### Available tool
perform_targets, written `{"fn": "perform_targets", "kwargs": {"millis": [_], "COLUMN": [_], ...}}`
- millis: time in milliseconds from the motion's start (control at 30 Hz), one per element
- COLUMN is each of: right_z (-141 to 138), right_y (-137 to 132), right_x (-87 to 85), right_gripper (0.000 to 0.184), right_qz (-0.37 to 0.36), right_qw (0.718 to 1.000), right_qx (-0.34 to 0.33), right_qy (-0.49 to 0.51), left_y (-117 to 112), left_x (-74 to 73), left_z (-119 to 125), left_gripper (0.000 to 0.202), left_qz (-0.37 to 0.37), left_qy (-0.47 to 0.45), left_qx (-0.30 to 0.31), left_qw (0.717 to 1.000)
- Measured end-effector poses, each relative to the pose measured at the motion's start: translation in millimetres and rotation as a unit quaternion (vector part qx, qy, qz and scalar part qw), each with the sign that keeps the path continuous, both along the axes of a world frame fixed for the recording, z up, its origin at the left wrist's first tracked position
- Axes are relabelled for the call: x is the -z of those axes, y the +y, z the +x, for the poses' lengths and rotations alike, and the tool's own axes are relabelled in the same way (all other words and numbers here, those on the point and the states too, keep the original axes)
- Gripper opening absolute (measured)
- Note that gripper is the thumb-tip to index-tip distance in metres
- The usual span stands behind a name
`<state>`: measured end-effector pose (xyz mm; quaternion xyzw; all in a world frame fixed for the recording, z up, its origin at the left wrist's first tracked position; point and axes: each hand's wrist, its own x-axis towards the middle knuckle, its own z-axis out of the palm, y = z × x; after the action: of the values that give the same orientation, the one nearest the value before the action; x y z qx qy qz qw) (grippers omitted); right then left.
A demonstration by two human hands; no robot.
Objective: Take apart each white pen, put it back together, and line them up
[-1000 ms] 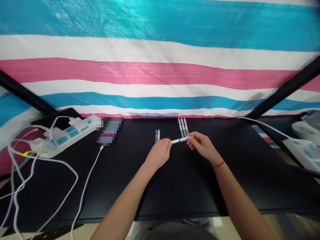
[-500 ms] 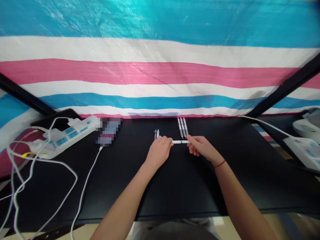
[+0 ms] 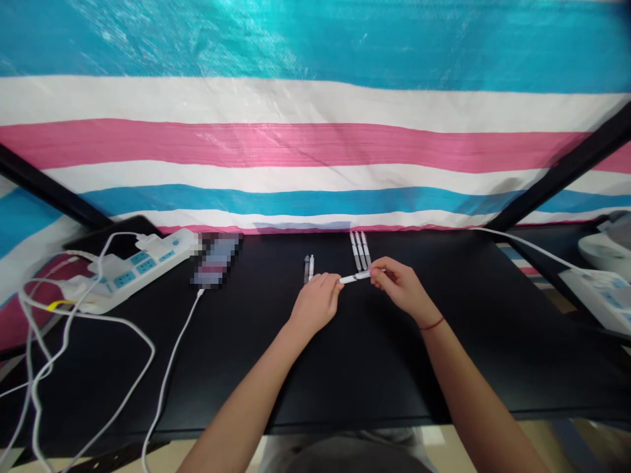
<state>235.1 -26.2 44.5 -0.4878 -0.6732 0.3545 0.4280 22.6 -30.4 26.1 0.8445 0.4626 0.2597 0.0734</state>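
Between my two hands is a white pen (image 3: 349, 279), slanting a little up to the right. My left hand (image 3: 317, 299) is closed on its left end. The fingers of my right hand (image 3: 397, 282) pinch its right end. Just beyond the pen, three white pens with grey grips (image 3: 360, 251) lie side by side on the black table (image 3: 374, 368). Near my left fingers lie a clear, dark-tipped pen part (image 3: 306, 268) and a slim white pen piece (image 3: 311, 266); their lower ends are close to or behind my hand.
To the left lie a phone (image 3: 217, 259) on a white cable (image 3: 170, 368) and a white power strip (image 3: 142, 266) with tangled cords. Another power strip (image 3: 599, 295) is at the right. A striped tarp (image 3: 315, 151) hangs behind the table, between black frame bars (image 3: 557, 171).
The pen has tilted, its right end now higher. My right hand has moved slightly up with its fingers curled more; my left hand has shifted slightly down.
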Motion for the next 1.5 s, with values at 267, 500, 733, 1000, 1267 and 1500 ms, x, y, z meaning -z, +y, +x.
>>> {"fn": "perform_targets", "kwargs": {"millis": [267,500,733,1000,1267,1500], "right_z": [-3.6,2.2,4.0,2.8,11.7,12.7], "right_y": [2.3,2.0,-1.1,1.5,4.9,5.3], "right_x": [3.0,0.2,-3.5,-0.8,0.2,1.6], "right_gripper": [0.050,0.043,0.032,0.028,0.030,0.023], "right_qz": [-0.152,-0.230,-0.136,-0.110,-0.143,-0.150], "right_qw": [0.986,0.960,0.982,0.982,0.967,0.960], "right_qx": [0.055,0.000,-0.049,0.008,0.020,-0.008], "right_qy": [0.041,0.162,0.122,0.157,0.212,0.235], "left_y": [4.7,-0.4,0.1,5.8,9.4,10.4], "left_x": [2.4,1.9,1.7,-3.9,-6.0,-0.8], "left_z": [-4.6,-0.7,-2.7,-10.7,-20.0,-17.2], "left_gripper": [0.029,0.030,0.029,0.033,0.024,0.029], "left_qz": [0.067,0.057,0.053,-0.025,-0.020,-0.114], "left_qy": [0.039,0.028,0.003,-0.103,-0.183,-0.269], "left_qx": [-0.005,0.010,0.004,0.018,-0.037,-0.059], "left_qw": [0.997,0.998,0.999,0.994,0.982,0.955]}}
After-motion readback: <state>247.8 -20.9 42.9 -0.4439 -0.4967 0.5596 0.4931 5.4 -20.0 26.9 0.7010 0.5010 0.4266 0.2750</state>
